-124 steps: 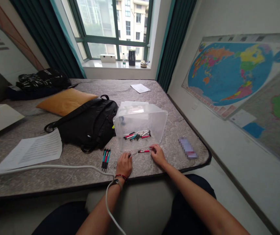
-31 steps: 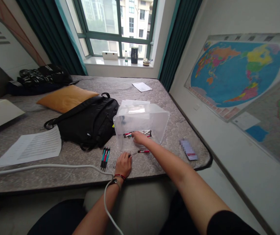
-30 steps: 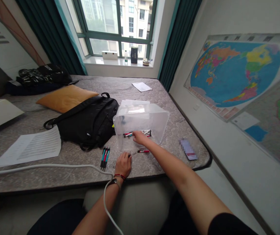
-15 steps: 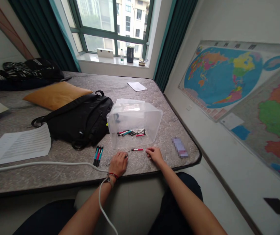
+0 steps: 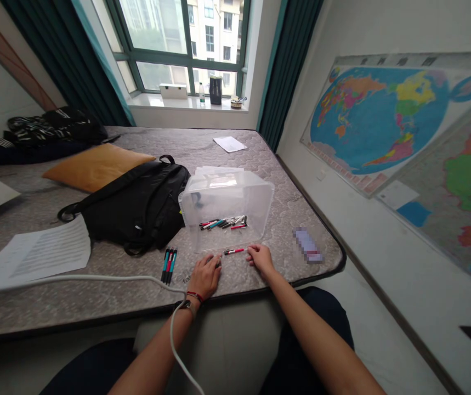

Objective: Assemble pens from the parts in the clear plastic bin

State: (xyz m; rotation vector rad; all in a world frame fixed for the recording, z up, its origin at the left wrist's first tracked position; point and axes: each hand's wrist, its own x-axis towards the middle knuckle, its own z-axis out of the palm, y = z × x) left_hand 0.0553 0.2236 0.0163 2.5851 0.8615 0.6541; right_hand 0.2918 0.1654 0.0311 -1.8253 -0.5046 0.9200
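Note:
My left hand (image 5: pixel 204 275) rests on the mattress with its fingers curled round something small and dark that I cannot make out. My right hand (image 5: pixel 260 260) is closed at the right end of a red, white and black pen (image 5: pixel 234 251), which lies level between the two hands. Behind them a clear plastic box (image 5: pixel 255 211) lies on its side, its open side towards me, with several pens (image 5: pixel 222 223) inside. Left of my left hand, several teal, red and black pens (image 5: pixel 169 265) lie side by side on the mattress.
A black backpack (image 5: pixel 140 203) and a printed sheet (image 5: pixel 38 249) lie to the left. A white cable (image 5: pixel 112 278) crosses the mattress and my left wrist. On the right is a blurred phone-like object (image 5: pixel 308 245), near the mattress edge (image 5: pixel 340 260).
The view has shifted slightly. Both hands keep nearly the same pose around the red and white pen; nothing has visibly been taken hold of or let go.

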